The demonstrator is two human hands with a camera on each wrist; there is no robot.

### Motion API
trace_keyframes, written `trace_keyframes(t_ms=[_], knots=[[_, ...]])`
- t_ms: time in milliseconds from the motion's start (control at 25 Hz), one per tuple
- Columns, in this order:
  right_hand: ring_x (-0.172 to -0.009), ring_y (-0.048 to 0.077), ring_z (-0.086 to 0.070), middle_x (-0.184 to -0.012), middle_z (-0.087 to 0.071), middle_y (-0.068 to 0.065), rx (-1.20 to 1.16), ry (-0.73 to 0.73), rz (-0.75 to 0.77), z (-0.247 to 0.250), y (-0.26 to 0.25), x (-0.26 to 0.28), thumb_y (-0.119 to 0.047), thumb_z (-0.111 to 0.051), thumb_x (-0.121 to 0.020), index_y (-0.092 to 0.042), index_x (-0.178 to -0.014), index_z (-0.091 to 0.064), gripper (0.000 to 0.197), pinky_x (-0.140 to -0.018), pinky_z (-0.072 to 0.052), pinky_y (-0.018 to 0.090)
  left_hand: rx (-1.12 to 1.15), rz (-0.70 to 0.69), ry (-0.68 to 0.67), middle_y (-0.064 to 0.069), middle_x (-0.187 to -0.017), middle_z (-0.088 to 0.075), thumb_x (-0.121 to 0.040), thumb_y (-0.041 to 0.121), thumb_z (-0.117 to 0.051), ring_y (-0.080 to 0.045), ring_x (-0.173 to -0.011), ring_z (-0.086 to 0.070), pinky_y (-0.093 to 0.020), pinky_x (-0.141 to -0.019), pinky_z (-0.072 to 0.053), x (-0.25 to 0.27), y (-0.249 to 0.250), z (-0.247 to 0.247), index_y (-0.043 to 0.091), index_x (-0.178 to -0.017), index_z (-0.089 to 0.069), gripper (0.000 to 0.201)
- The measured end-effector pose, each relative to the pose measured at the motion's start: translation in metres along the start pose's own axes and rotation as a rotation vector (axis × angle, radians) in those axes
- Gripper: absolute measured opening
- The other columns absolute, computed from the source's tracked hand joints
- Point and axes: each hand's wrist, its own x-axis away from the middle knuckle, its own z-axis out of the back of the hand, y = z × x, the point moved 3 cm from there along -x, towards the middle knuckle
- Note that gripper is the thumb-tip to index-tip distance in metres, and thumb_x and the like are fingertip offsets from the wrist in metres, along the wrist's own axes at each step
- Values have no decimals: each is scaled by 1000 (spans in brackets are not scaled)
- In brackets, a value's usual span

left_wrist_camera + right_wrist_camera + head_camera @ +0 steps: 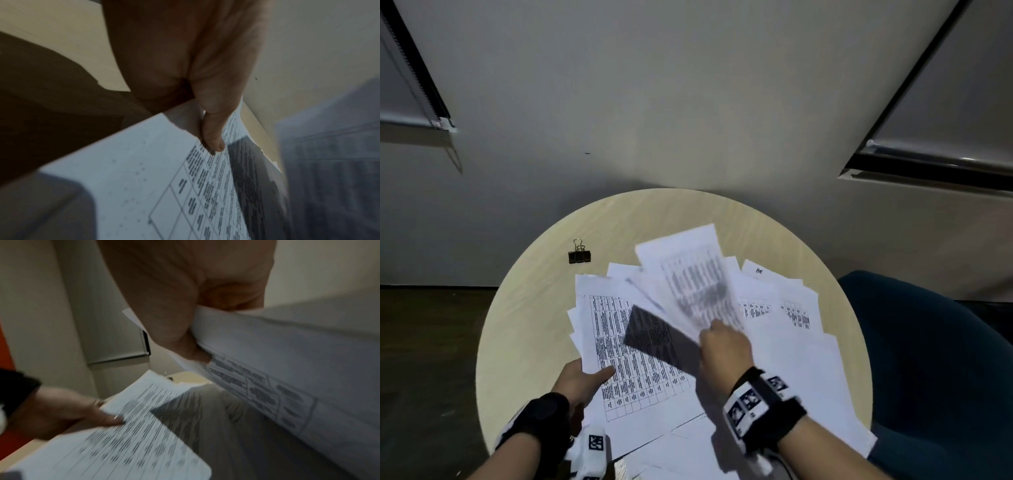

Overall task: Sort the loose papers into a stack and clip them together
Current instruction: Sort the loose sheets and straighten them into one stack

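Left hand (580, 378) pinches the near edge of a stack (626, 356) of printed sheets, thumb on top over the table grid, held just above the round table (534, 308). Right hand (724, 349) grips one sheet (688, 274) by its corner and has it lifted and blurry over the stack, with more loose papers (791, 342) fanned out on the table's right side. Black clip (579, 255) sits alone at the far left of the table, well apart from the papers.
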Motion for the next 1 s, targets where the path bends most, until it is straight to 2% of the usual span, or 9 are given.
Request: trace_keyframes(t_ms=[80, 160, 280, 360, 480, 560, 680, 880, 1000], knots=[[-95, 31, -63, -108, -57, 11, -33, -268, 69, -35, -23, 6, -15, -68, -80, -9, -105, -63, 26, -71, -45, 34, 45, 21, -1, -13, -82, -73, -82, 6, -71, -23, -66, -65, -31, -69, -52, -1, -2, 0, -3, -97, -68, 17], [-88, 31, -62, -97, -58, 9, -112, -321, 179, -46, -39, 8, -14, -66, -80, -17, -98, -62, 19, -67, -44, 32, 54, 31, -4, -14, -90, -75, -79, 10, -75, -25, -75, -69, -37, -77, -55, -2, -2, 0, 1, -94, -69, 19], [-68, 25, -60, -71, -59, 3, -394, -301, 278, -38, -43, 15, -19, -57, -85, -18, -78, -58, 8, -54, -38, 25, 39, 50, -8, 1, -53, -67, -81, 11, -74, -12, -45, -57, -27, -50, -48, 1, -1, 1, 1, -82, -64, 13], [-49, 7, -55, -51, -56, -6, -735, -346, 197, -22, -33, 20, -21, -60, -87, -16, -77, -63, 12, -47, -39, 20, 29, 69, 9, 3, -47, -60, -80, 10, -74, -14, -43, -48, -23, -44, -34, 3, -1, 1, 1, -79, -61, 15], [-36, 6, -45, -46, -52, -5, -1203, -376, -101, -2, 3, 14, -13, -66, -85, -11, -78, -61, 10, -37, -35, 18, 54, 87, -14, -13, -75, -71, -72, 16, -76, -23, -64, -56, -30, -59, -43, -5, -9, 1, -6, -91, -67, 30], [-45, 13, -50, -59, -58, 4, -1125, -333, -217, -8, 42, -9, -17, -69, -84, -12, -73, -60, 15, -47, -41, 22, 35, 99, -15, -12, -73, -71, -61, 20, -77, -21, -59, -57, -30, -62, -45, -6, -15, 3, -6, -88, -68, 39], [-54, 19, -49, -72, -55, 11, -888, -320, -328, -41, 87, -43, -28, -72, -81, -17, -68, -52, 26, -54, -38, 24, -7, 58, 10, -12, -80, -72, -77, 9, -76, -22, -66, -63, -32, -70, -50, -4, -14, 1, 7, -85, -66, 12], [-58, 14, -47, -70, -45, -3, -781, -322, -442, -83, 94, -62, -32, -64, -86, -27, -82, -40, 25, -51, -36, 24, -25, 90, -16, -15, -99, -72, -82, 4, -70, -30, -88, -67, -41, -90, -51, -6, -14, 1, 4, -103, -67, 21], [-108, 29, -56, -111, -58, 9, -729, -244, -499, -95, 86, -67, -33, -66, -85, -19, -120, -51, 40, -91, -48, 34, -31, 98, -57, -14, -104, -72, -80, 14, -74, -27, -85, -66, -37, -86, -52, -8, -9, -2, 5, -110, -66, 32]])
